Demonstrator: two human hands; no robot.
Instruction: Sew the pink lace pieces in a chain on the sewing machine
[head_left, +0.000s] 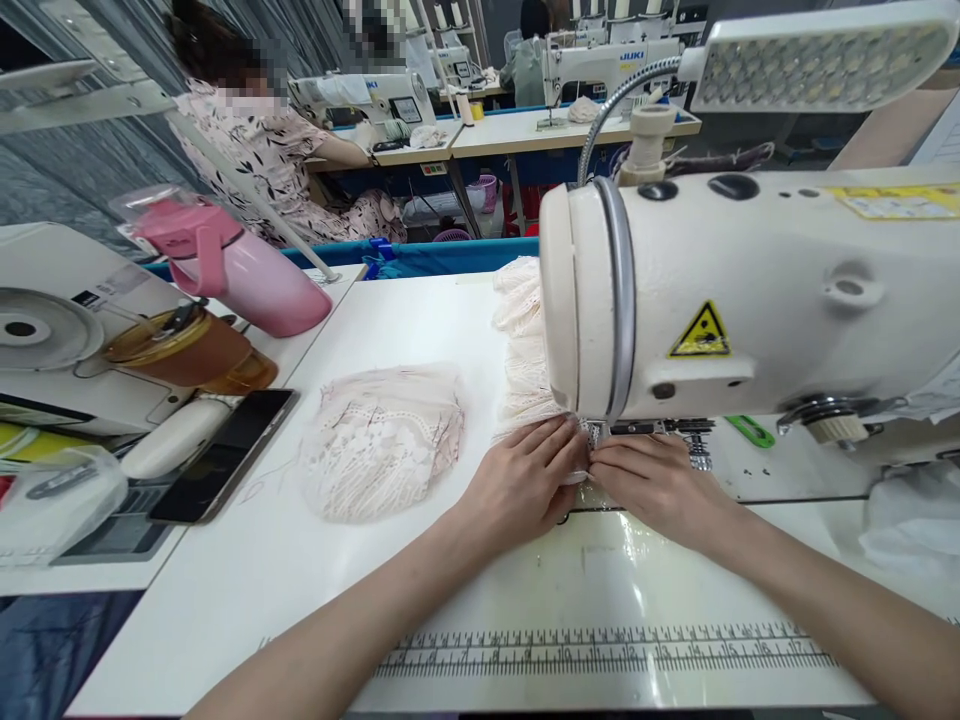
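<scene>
A white sewing machine (750,290) stands over the table on the right. Cream gathered lace fabric (525,370) runs along the left of its head toward the needle area. My left hand (529,475) rests on the near end of this fabric, fingers together and pressing it beside the presser foot. Just right of the needle, my right hand (652,485) has its fingers closed on a small white edge of the fabric. The needle itself is hidden. A separate lace piece (386,440) lies flat on the table to the left.
A phone (225,455), a pink bottle (240,270) and an amber cup (187,350) are at the left. A green clipper (750,431) lies behind my right hand. A printed ruler (600,650) runs along the front edge. A person (255,150) sits at another machine beyond.
</scene>
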